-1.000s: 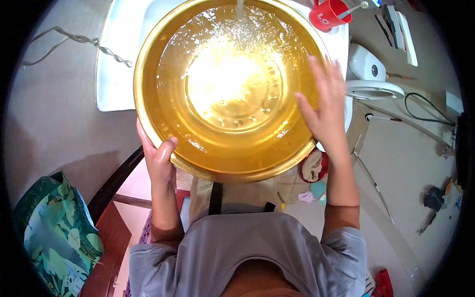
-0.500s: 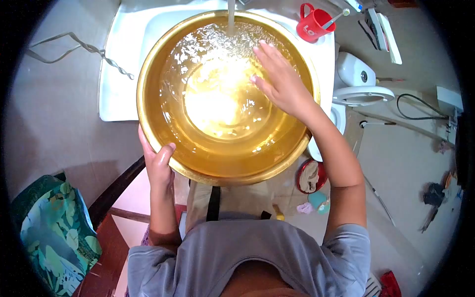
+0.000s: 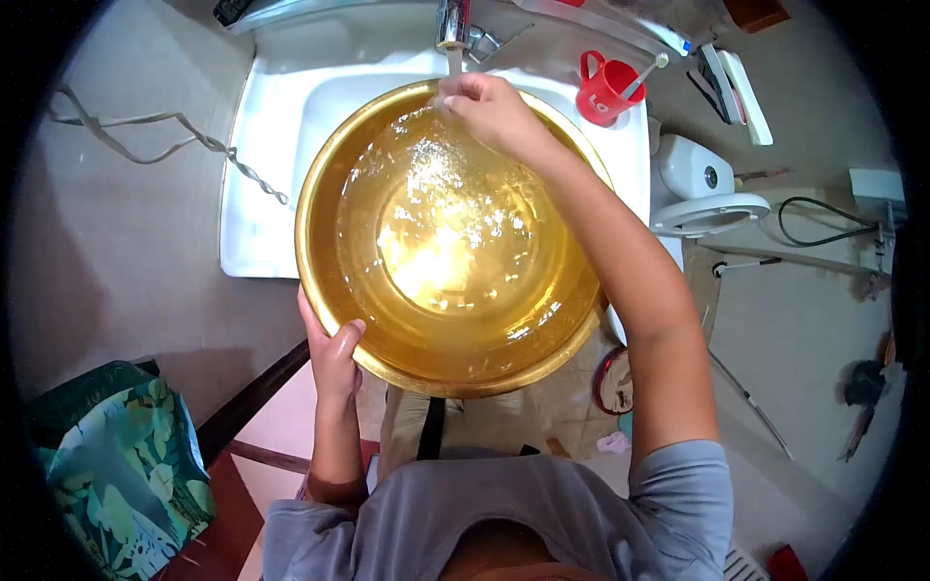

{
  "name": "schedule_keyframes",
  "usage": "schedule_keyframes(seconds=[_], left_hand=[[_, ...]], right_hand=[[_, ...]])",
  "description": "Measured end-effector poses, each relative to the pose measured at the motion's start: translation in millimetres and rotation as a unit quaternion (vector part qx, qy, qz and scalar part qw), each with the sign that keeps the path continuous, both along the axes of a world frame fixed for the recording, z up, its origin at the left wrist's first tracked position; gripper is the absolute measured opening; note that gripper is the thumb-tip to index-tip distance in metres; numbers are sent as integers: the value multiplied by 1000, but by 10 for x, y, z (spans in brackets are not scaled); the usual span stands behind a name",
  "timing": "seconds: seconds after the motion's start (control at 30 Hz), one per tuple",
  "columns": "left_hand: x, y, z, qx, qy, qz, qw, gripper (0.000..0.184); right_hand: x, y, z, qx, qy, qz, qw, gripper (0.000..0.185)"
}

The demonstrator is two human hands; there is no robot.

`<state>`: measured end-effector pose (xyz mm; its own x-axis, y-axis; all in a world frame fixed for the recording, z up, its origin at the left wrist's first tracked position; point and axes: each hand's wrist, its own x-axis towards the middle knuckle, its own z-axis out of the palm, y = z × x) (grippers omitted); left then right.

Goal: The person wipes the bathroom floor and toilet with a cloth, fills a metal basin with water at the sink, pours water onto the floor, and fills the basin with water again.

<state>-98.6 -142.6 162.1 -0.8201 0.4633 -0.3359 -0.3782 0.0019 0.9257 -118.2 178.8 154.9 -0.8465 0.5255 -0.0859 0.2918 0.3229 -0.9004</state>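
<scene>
At a glossy white sink (image 3: 260,208) with room leftward, left fingers (image 3: 346,339) clasp a round golden basin (image 3: 320,232); right fingers (image 3: 473,87) half-curl at running water (image 3: 454,64), hold unclear.

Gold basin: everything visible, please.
The gold basin is wide, round and shiny, metal-looking, with a raised rim and a round floor. It holds clear, rippled water with bright glare. It's over the white sink, near side jutting past the edge, under the running faucet; tilt hard to judge. The left hand grips its near-left rim; the right hand is at the far rim, contact unclear.
</scene>
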Motion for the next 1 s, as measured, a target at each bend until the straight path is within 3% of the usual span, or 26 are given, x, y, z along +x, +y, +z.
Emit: schedule_keyframes(seconds=[0.1,0.2,0.33,0.5,0.53,0.6,0.67,0.77,0.87,0.9,1.0], left_hand=[[2,-7,-17,5,-3,0,1000,83],[11,21,-2,14,-14,12,1000,83],[-5,36,10,-2,-13,11,1000,84],[-13,66,22,1,-18,13,1000,84],[-10,73,18,4,-18,20,1000,84],[-23,69,22,-1,-26,17,1000,84],[-35,73,23,2,-28,16,999,84],[-36,94,28,8,-24,16,1000,84],[-24,89,47,0,-24,14,1000,84],[-28,78,26,3,-24,14,1000,84],[-32,66,-15,8,-20,26,999,84]], right_hand=[[43,114,19,24,-25,-12,999,31],[30,403,-23,-19,31,-27,999,31],[-49,341,26,-17,77,36,996,31],[-177,69,-86,-212,25,113,970,33],[-132,17,-87,-71,-22,169,983,36],[42,-173,-52,214,-112,268,933,42],[310,-481,-74,488,-121,385,774,51],[614,-579,-370,355,0,514,781,55],[459,-338,-118,449,-120,475,747,60],[483,-275,-76,462,-30,374,804,60],[556,-444,151,361,-274,499,739,61]])
